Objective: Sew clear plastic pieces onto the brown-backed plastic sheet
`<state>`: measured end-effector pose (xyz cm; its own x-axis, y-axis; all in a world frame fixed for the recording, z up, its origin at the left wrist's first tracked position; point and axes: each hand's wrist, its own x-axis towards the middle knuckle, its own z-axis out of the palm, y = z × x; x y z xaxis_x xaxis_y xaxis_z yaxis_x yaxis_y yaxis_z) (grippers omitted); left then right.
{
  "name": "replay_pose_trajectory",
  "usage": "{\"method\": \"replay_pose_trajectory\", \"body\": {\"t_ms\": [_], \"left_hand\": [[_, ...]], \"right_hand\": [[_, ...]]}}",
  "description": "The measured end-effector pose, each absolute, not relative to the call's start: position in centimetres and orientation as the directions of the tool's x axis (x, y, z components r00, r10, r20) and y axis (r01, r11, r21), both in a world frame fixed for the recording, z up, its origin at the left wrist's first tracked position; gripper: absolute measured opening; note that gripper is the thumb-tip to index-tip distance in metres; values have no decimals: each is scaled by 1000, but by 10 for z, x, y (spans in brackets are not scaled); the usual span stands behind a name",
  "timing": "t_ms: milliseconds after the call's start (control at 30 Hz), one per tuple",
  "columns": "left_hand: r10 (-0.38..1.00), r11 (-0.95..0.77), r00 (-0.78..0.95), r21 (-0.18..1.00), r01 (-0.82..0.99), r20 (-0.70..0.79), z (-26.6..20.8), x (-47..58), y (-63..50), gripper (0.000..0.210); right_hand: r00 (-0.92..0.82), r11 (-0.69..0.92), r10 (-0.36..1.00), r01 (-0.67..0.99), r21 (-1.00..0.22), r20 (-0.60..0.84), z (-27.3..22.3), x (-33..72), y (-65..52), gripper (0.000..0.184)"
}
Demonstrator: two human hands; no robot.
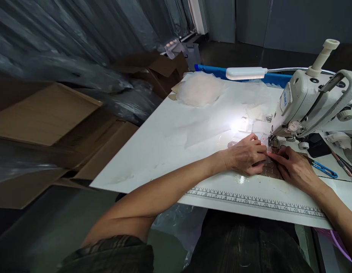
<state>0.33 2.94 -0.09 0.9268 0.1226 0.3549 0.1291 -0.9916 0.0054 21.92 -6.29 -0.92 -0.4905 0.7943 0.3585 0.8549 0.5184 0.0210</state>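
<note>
Just in front of the needle of a white sewing machine (295,102), my left hand (245,154) is closed, its curled fingers gripping the edge of a small piece of sheer fabric (235,139). My right hand (295,167) lies on the other side of the needle area. Its index finger and thumb come together at the same fabric, near the presser foot (272,140). The fingers hide most of the held edge. A bright lamp spot lights the cloth behind my left hand.
A pile of sheer pale pieces (201,89) lies at the table's far left corner. Blue thread snips (324,168), a black phone-like object (319,145) and red-handled tools are at the right. A ruler strip (250,201) runs along the front edge. Cardboard boxes (45,113) stand left.
</note>
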Motion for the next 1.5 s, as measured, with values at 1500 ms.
{"method": "replay_pose_trajectory", "body": {"t_ms": [1500], "left_hand": [[327,-945,914,97,312,240,-3,4,44,40]], "right_hand": [[-306,335,935,927,-169,177,1,216,-55,41]]}}
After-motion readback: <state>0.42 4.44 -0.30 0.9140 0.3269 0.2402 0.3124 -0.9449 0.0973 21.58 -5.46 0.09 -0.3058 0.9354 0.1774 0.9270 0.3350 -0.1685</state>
